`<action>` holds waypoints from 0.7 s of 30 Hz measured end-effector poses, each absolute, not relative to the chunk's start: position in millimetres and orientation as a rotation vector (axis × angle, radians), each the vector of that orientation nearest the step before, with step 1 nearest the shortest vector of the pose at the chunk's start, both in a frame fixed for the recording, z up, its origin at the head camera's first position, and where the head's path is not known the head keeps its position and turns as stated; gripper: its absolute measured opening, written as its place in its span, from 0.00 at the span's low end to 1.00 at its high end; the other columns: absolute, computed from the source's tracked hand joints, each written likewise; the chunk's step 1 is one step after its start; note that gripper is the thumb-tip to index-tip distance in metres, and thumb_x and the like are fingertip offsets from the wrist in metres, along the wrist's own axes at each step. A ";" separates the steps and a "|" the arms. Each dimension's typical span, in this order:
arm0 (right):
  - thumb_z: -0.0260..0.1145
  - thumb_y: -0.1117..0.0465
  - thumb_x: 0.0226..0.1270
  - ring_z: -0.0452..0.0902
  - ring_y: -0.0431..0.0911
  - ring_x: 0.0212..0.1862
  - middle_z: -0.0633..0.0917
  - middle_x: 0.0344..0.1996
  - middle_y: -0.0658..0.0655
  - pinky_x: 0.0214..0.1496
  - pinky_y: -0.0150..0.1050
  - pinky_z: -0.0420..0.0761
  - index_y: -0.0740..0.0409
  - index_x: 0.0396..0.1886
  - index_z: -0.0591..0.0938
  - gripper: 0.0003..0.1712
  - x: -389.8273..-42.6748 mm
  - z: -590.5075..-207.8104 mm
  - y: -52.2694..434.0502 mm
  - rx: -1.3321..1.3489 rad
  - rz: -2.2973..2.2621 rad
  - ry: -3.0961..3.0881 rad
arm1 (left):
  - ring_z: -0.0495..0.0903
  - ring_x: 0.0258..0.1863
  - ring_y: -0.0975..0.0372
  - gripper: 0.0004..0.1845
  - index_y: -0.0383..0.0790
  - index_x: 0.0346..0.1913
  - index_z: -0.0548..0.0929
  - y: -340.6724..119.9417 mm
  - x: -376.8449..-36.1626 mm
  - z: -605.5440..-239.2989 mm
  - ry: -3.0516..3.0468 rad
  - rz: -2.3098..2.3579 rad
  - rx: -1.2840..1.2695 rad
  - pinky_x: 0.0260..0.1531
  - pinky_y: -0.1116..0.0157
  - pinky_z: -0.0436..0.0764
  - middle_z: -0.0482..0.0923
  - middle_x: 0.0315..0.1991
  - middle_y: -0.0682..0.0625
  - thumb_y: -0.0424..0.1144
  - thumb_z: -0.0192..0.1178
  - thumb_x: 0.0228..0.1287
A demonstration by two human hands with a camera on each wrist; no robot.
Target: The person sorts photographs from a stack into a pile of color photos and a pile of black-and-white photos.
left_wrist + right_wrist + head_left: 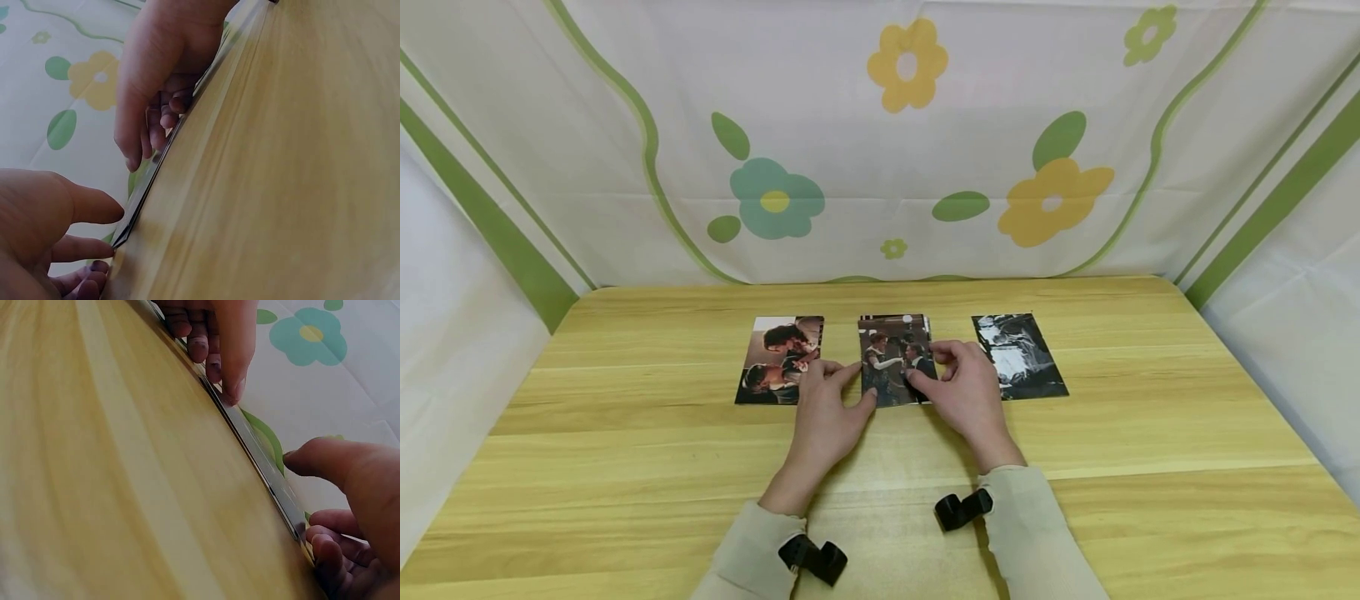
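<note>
A small stack of photo cards [887, 379] lies on the table between the two hands; the top one pictures several people. Its lower cards stick out slightly along the top and right edges. My left hand [829, 412] is at the left side, index fingertip right at the edge and thumb by the near left corner. On the other side, my right hand [966, 396] has its fingers along the right edge, its thumb over the picture. In the right wrist view that thumb [312, 459] stands above the thin stack [253, 447], apart from the fingers.
To the left lies a photo card [767, 367] of two people, partly covered by the left hand. A dark black-and-white card [1026, 358] lies at the right, close to the right hand. Behind the wooden table [1150, 433] hangs a flowered white cloth [850, 100].
</note>
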State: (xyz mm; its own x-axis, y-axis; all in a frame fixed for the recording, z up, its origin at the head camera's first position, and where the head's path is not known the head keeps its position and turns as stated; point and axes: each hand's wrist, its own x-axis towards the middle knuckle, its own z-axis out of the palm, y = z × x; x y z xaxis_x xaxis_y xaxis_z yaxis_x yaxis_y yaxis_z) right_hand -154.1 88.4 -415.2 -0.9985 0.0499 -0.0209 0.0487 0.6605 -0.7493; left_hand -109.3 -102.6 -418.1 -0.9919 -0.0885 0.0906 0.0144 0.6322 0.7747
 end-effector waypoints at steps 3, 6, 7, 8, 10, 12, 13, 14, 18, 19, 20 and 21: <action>0.82 0.48 0.63 0.77 0.47 0.41 0.82 0.52 0.56 0.46 0.41 0.75 0.55 0.65 0.85 0.33 -154.1 -415.5 88.8 -0.083 1.291 -2.865 | 0.72 0.59 0.43 0.24 0.31 0.64 0.86 -102.8 -110.0 -418.7 -2.723 -1.308 0.068 0.61 0.42 0.74 0.74 0.56 0.36 0.37 0.71 0.69; 0.82 0.51 0.63 0.77 0.47 0.41 0.83 0.51 0.57 0.46 0.41 0.75 0.56 0.65 0.85 0.32 -154.3 -415.9 89.3 -0.070 1.281 -2.863 | 0.72 0.58 0.44 0.23 0.31 0.64 0.86 -103.2 -110.7 -419.6 -2.717 -1.320 0.072 0.60 0.42 0.74 0.74 0.55 0.37 0.37 0.72 0.69; 0.82 0.51 0.63 0.77 0.47 0.41 0.83 0.51 0.57 0.46 0.41 0.75 0.56 0.65 0.85 0.32 -154.3 -416.0 89.4 -0.068 1.280 -2.862 | 0.72 0.58 0.44 0.23 0.31 0.64 0.86 -103.2 -110.8 -419.9 -2.715 -1.324 0.074 0.60 0.42 0.74 0.74 0.55 0.37 0.37 0.72 0.68; 0.82 0.52 0.63 0.77 0.47 0.41 0.83 0.50 0.57 0.46 0.41 0.75 0.56 0.65 0.85 0.32 -154.4 -416.2 89.5 -0.064 1.276 -2.862 | 0.72 0.58 0.44 0.24 0.31 0.64 0.86 -103.2 -110.9 -420.0 -2.713 -1.327 0.076 0.60 0.42 0.74 0.74 0.55 0.37 0.37 0.72 0.68; 0.82 0.52 0.64 0.77 0.47 0.41 0.83 0.50 0.58 0.46 0.41 0.75 0.57 0.66 0.85 0.32 -154.5 -416.3 89.8 -0.057 1.270 -2.864 | 0.72 0.58 0.44 0.24 0.32 0.64 0.86 -103.1 -110.8 -420.0 -2.709 -1.334 0.080 0.60 0.42 0.74 0.74 0.55 0.37 0.37 0.72 0.68; 0.82 0.52 0.64 0.77 0.47 0.41 0.83 0.50 0.58 0.46 0.41 0.75 0.57 0.66 0.85 0.33 -154.9 -416.4 90.0 -0.054 1.266 -2.870 | 0.72 0.58 0.44 0.24 0.32 0.64 0.86 -102.9 -110.6 -419.8 -2.709 -1.336 0.088 0.61 0.42 0.74 0.74 0.55 0.37 0.37 0.73 0.67; 0.82 0.51 0.63 0.77 0.47 0.41 0.83 0.50 0.58 0.46 0.41 0.75 0.57 0.66 0.85 0.33 -155.1 -416.6 90.1 -0.053 1.262 -2.874 | 0.72 0.58 0.44 0.24 0.32 0.64 0.86 -102.7 -110.4 -419.5 -2.709 -1.335 0.089 0.61 0.42 0.74 0.74 0.55 0.37 0.37 0.73 0.67; 0.82 0.51 0.63 0.77 0.47 0.42 0.83 0.50 0.58 0.46 0.41 0.75 0.57 0.67 0.84 0.34 -155.3 -416.7 90.1 -0.051 1.255 -2.879 | 0.72 0.58 0.44 0.24 0.32 0.64 0.86 -102.5 -110.2 -419.4 -2.709 -1.334 0.090 0.61 0.42 0.74 0.74 0.55 0.37 0.37 0.73 0.67; 0.82 0.49 0.62 0.76 0.47 0.42 0.82 0.50 0.57 0.46 0.41 0.73 0.56 0.68 0.84 0.37 -155.7 -416.6 89.5 -0.043 1.212 -2.906 | 0.71 0.58 0.44 0.25 0.31 0.64 0.86 -102.0 -109.8 -418.5 -2.710 -1.333 0.085 0.61 0.42 0.74 0.74 0.55 0.37 0.36 0.74 0.66; 0.82 0.49 0.62 0.76 0.48 0.42 0.82 0.50 0.56 0.46 0.41 0.73 0.56 0.69 0.84 0.37 -155.5 -416.3 89.1 -0.041 1.202 -2.913 | 0.71 0.58 0.44 0.25 0.31 0.64 0.86 -102.0 -109.8 -418.5 -2.709 -1.332 0.083 0.61 0.42 0.73 0.74 0.55 0.37 0.36 0.74 0.66; 0.82 0.49 0.61 0.76 0.48 0.42 0.82 0.50 0.56 0.46 0.41 0.73 0.56 0.69 0.83 0.38 -155.3 -415.9 88.7 -0.038 1.191 -2.919 | 0.71 0.58 0.44 0.25 0.31 0.64 0.86 -102.1 -109.8 -418.5 -2.709 -1.333 0.082 0.61 0.42 0.73 0.74 0.56 0.37 0.36 0.74 0.66; 0.83 0.48 0.61 0.76 0.48 0.42 0.82 0.50 0.56 0.45 0.41 0.72 0.56 0.69 0.83 0.38 -155.0 -415.6 88.4 -0.035 1.185 -2.925 | 0.71 0.59 0.44 0.25 0.31 0.64 0.86 -102.1 -109.8 -418.6 -2.708 -1.334 0.081 0.61 0.42 0.73 0.74 0.56 0.37 0.36 0.74 0.65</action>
